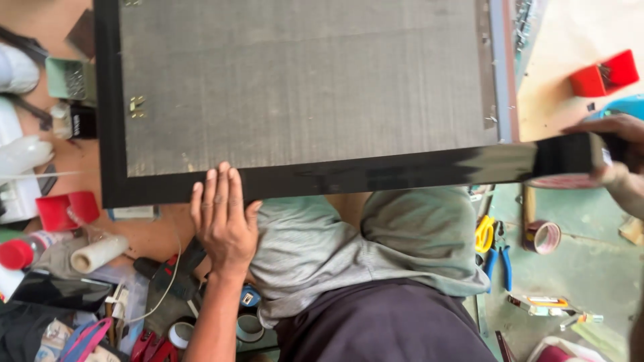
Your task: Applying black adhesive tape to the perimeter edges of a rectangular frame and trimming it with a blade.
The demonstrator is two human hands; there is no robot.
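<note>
Our left hand [225, 218] lies flat and open on the black frame [315, 177] to steady it, while our right hand [614, 151] holds the tape roll [567, 161], pulling black tape along the edge

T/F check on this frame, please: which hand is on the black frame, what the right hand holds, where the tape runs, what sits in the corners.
1. The left hand lies flat on the black frame's near edge. True.
2. The right hand holds a hammer. False: its grip is on a roll of black tape.
3. Black tape runs from the roll along the frame's near edge. True.
4. The frame's panel is clear glass. False: it is a grey woven backing.
5. A red tray sits at the upper right. True.
6. The yellow-handled pliers lie on the backing. False: they lie below the frame, at the right.
</note>
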